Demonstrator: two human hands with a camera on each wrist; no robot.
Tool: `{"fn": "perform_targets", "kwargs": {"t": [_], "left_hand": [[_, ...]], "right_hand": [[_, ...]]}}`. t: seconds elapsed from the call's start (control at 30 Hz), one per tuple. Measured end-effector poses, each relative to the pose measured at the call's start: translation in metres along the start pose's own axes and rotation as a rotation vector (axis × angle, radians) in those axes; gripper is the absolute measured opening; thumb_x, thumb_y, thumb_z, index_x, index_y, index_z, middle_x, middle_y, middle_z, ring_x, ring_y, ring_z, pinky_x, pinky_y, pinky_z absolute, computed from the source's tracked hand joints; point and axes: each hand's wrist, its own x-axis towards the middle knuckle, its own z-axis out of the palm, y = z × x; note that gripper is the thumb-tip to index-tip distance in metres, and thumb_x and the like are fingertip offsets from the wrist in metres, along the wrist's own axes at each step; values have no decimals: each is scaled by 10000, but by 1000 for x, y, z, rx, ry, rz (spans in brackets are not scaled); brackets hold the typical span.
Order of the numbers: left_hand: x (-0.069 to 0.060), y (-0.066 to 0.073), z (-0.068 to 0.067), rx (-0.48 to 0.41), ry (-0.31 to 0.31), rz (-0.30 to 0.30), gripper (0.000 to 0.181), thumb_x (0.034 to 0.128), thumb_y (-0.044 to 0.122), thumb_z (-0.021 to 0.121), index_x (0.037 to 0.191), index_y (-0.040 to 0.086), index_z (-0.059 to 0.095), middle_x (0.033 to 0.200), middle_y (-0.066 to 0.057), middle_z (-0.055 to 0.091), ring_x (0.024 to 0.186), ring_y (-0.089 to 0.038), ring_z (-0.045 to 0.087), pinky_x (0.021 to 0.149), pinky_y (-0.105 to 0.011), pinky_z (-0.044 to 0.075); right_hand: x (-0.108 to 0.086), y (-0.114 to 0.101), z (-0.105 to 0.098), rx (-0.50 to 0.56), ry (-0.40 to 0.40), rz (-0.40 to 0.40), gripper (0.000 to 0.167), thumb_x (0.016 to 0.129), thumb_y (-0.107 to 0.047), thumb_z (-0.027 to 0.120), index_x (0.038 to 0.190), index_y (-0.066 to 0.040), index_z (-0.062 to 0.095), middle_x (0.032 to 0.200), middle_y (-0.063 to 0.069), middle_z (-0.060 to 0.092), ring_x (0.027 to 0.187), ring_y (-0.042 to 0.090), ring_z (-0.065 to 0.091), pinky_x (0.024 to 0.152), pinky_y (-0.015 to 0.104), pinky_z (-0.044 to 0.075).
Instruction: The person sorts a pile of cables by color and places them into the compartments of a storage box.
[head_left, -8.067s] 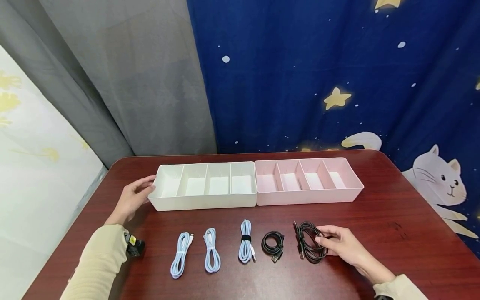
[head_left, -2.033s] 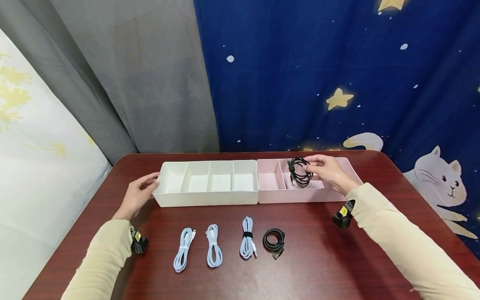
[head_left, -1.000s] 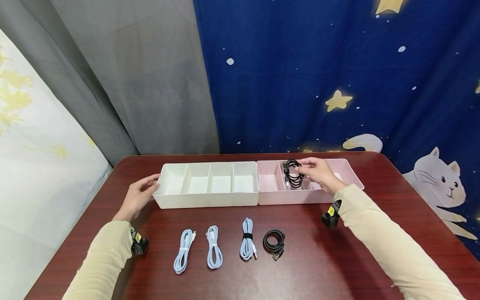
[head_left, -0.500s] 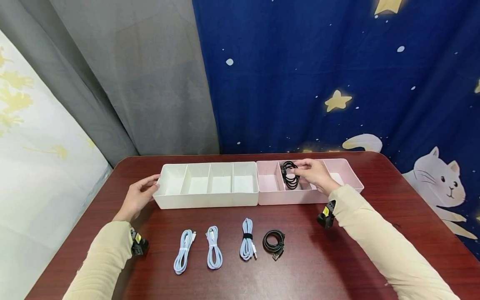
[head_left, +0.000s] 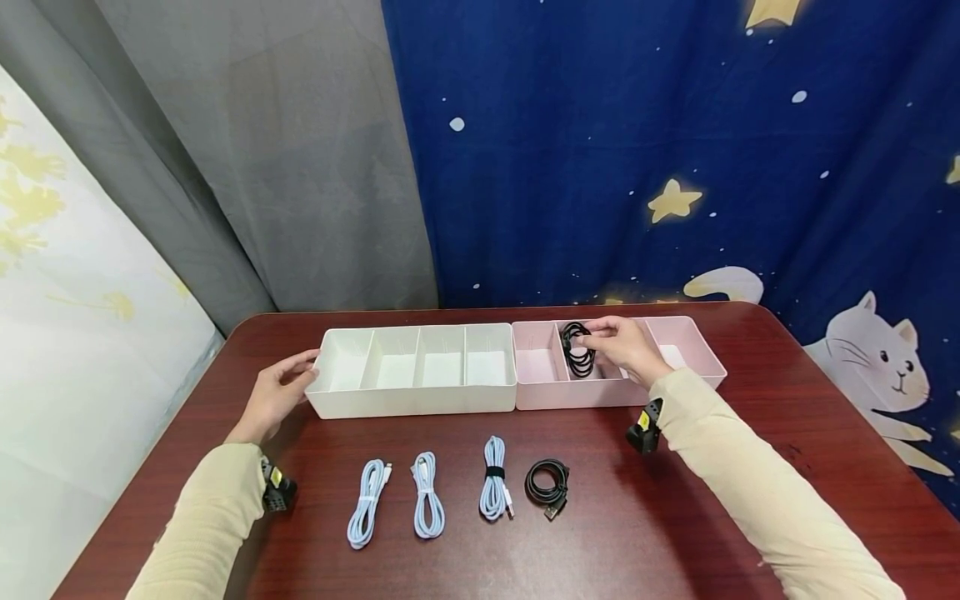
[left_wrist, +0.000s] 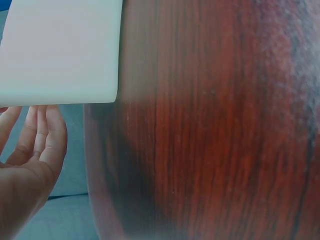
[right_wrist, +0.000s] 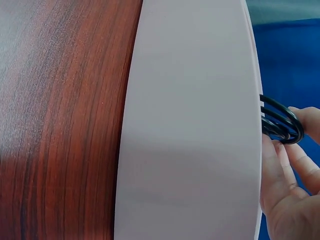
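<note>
My right hand [head_left: 624,346] pinches a coiled black cable [head_left: 577,350] over the second compartment from the left of the pink divided box [head_left: 618,395]. In the right wrist view, the cable's loops [right_wrist: 282,122] stick out past the box rim between thumb and fingers; the lower part is hidden by the wall. My left hand [head_left: 273,393] rests its fingertips on the left end of the white divided box [head_left: 412,403]. Those fingers [left_wrist: 52,137] look fairly straight in the left wrist view, against the box end.
Three light blue bundled cables [head_left: 366,504], [head_left: 427,496], [head_left: 493,479] and a smaller black coiled cable [head_left: 547,487] lie in a row on the dark red table [head_left: 465,567] in front of the boxes. Curtains [head_left: 525,167] hang behind.
Eight seconds ago the larger black cable lay on the table in my right hand. It was lifted over the pink box, then shifted left and lower into the second compartment. My left hand stayed put.
</note>
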Motion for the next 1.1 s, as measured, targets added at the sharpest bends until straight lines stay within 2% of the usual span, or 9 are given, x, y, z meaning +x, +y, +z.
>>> {"fn": "perform_targets", "kwargs": {"t": [0.2,0.43,0.67,0.93,1.1], "left_hand": [[0,0,0,11,6,-2,449,920,271,475,1311,54,429,1182,-192,460,812,31,488,688,-270,484],[1,0,0,15,3,-9,455,920,281,473,1315,60,425,1182,-188,457,814,18,489,681,-258,482],[0,0,1,31,7,-30,464,918,303,472,1317,71,425,1173,-160,449,831,7,485,667,-216,470],[-1,0,0,36,10,-16,457,921,290,469,1317,67,425,1177,-171,454,818,22,480,684,-253,478],[-1,1,0,31,8,-13,455,923,289,466,1320,70,422,1184,-174,454,819,26,482,691,-264,481]], "right_hand": [[0,0,5,-38,21,-23,387,796,-49,640,1133,96,515,987,186,559,644,69,538,691,411,488],[1,1,7,-61,43,-35,386,790,-63,651,1115,98,520,961,174,553,632,73,529,628,333,505],[0,2,9,-51,59,-51,388,777,-73,666,1099,96,530,949,171,567,663,60,524,629,322,505],[-3,2,15,-92,102,-84,343,778,-64,658,1075,79,560,970,204,584,699,82,531,551,230,488],[-4,2,16,-54,102,-71,347,778,-45,659,1078,92,552,963,191,572,692,69,530,596,275,502]]}}
